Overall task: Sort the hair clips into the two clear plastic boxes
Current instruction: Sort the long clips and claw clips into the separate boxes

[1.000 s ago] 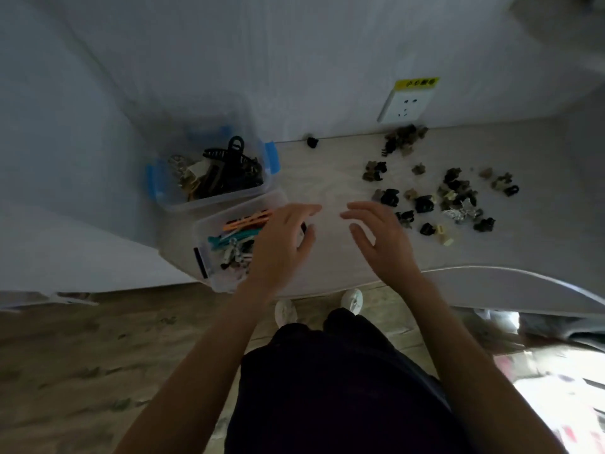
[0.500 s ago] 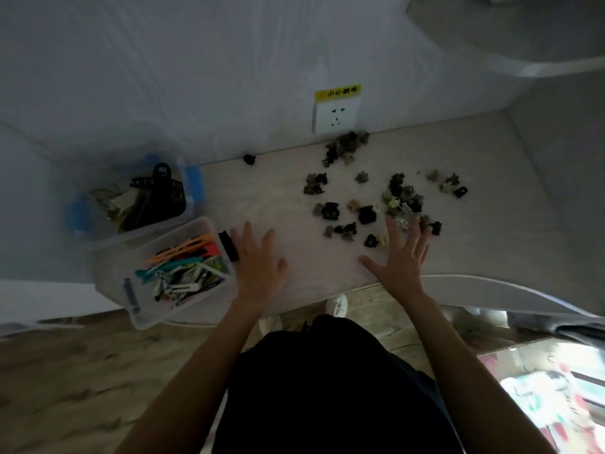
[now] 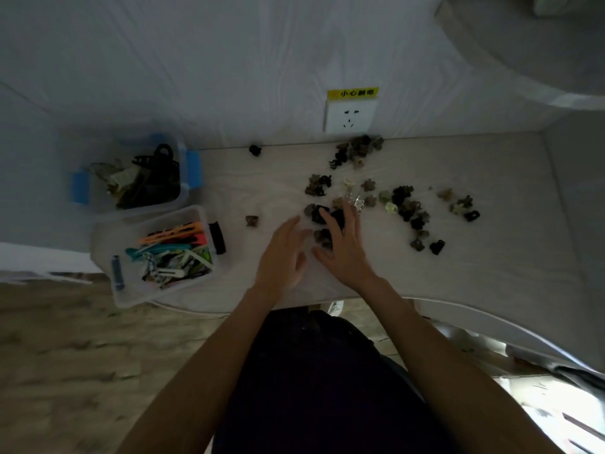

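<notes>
Head view, looking down on a pale table (image 3: pixel 491 257) set against a white wall. Landmark: the white wall socket (image 3: pixel 349 117), topped by a yellow label (image 3: pixel 353 92).

Directly below the socket, a loose scatter of small claw hair clips (image 3: pixel 406 208) in black, brown and pale green, spread over the tabletop. One tight cluster of brown and black clips (image 3: pixel 355 152) just under the socket, at the wall. A single small black clip (image 3: pixel 254 150) to the lower left of the socket, also by the wall. A lone brown clip (image 3: pixel 252 221) farther down and left of the socket, apart from the rest.

Far left of the socket, a clear box with blue latches (image 3: pixel 193 168), holding dark claw clips. Nearer the table edge, below and left of the socket, a second clear box (image 3: pixel 131 296), holding long flat clips in orange, teal and white; a black clip (image 3: pixel 217 237) perched at its right wall.

Below the socket, over the near end of the scatter, both hands close together. Left hand (image 3: pixel 283 257): fingers straight and relaxed, holding nothing, palm turned inward. Right hand (image 3: pixel 343 247): fingers spread and extended over a few dark clips, fingertips among them; no clear pinch visible.

At the bottom, dark clothing and both bare forearms; wood-patterned floor to the left.
</notes>
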The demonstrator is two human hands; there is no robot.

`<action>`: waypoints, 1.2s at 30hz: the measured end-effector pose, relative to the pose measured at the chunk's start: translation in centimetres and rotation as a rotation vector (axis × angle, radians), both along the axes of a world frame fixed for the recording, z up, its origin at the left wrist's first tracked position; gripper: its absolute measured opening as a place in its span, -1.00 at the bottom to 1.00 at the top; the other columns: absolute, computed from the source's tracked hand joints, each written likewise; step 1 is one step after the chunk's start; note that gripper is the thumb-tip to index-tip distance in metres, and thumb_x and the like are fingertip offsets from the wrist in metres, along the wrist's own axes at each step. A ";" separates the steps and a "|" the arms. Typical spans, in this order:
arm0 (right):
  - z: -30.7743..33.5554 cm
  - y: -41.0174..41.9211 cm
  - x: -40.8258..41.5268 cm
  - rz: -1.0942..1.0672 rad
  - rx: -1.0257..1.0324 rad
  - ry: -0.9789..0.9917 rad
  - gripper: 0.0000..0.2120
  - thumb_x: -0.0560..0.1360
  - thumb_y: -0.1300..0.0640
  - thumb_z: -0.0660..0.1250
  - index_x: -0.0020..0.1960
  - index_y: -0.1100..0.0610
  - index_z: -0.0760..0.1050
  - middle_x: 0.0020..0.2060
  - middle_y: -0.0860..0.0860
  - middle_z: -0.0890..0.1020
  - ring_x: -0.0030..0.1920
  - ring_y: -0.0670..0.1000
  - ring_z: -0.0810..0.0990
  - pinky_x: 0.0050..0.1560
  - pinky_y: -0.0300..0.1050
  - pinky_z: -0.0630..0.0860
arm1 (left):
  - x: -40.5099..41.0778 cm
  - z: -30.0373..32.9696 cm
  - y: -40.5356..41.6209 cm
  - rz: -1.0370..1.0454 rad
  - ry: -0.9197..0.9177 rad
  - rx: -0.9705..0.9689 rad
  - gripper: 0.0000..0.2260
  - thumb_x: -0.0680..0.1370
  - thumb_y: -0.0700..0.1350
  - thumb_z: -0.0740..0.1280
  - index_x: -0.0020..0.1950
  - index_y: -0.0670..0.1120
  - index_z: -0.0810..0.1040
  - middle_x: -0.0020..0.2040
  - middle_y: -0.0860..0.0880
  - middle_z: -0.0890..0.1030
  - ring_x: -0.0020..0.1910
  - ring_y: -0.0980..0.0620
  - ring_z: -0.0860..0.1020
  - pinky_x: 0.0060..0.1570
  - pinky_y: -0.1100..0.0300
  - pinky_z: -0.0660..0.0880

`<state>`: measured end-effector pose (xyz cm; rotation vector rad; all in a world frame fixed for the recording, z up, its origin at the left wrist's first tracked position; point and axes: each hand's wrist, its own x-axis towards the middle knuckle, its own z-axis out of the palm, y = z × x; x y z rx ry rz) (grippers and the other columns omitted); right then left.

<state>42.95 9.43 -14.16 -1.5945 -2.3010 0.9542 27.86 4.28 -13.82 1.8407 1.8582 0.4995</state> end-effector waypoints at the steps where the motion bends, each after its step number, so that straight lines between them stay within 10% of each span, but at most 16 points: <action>1: 0.2 0.1 0.0 -0.001 0.027 -0.002 -0.35 0.46 -0.06 0.27 0.48 0.03 0.12 0.50 0.22 -0.05 0.49 0.30 -0.08 0.45 0.26 0.07 | -0.4 -0.1 -0.3 -0.015 0.007 0.071 -0.56 0.44 -0.25 0.38 0.31 -0.12 0.42 0.39 -0.22 0.35 0.39 -0.08 0.26 0.27 -0.10 0.41; 7: 1.8 -1.3 2.5 -0.237 0.106 -0.089 -0.34 0.39 -0.17 0.27 0.42 0.02 0.23 0.41 0.18 0.23 0.36 0.21 0.22 0.27 0.20 0.30 | -2.7 -1.0 0.6 0.329 0.006 -0.106 -0.31 0.45 -0.02 0.38 0.49 -0.10 0.14 0.52 -0.23 0.01 0.51 -0.18 -0.03 0.47 -0.10 0.04; 14: 1.7 -1.4 2.1 -0.376 -0.152 -0.061 -0.21 0.33 0.05 0.49 0.43 0.10 0.17 0.28 0.13 0.30 0.09 0.21 0.51 -0.02 0.05 0.49 | 0.6 -0.1 5.7 -0.159 -0.206 -0.257 -0.15 0.47 -0.03 0.39 0.50 -0.21 -0.15 0.54 -0.15 -0.07 0.53 -0.05 -0.07 0.45 0.19 -0.19; 21: 1.8 0.8 -0.6 -0.423 -0.111 -0.008 -0.17 0.36 0.01 0.48 0.47 0.05 0.08 0.27 0.12 0.34 0.15 0.18 0.49 0.01 0.05 0.50 | -0.3 0.8 7.8 -0.330 -0.016 -0.255 -0.09 0.38 -0.10 0.46 0.52 -0.08 -0.10 0.51 -0.10 0.13 0.43 -0.12 0.16 0.38 0.04 0.23; 36: 3.1 2.9 -1.5 -0.321 -0.301 0.091 -0.45 0.33 0.13 0.47 0.27 0.05 0.37 0.17 0.17 0.41 0.11 0.18 0.49 0.11 0.02 0.47 | -1.5 0.4 7.1 -0.119 -0.255 -0.280 -0.48 0.38 -0.13 0.45 0.30 0.03 0.39 0.17 -0.08 0.52 0.16 -0.03 0.47 0.07 0.24 0.33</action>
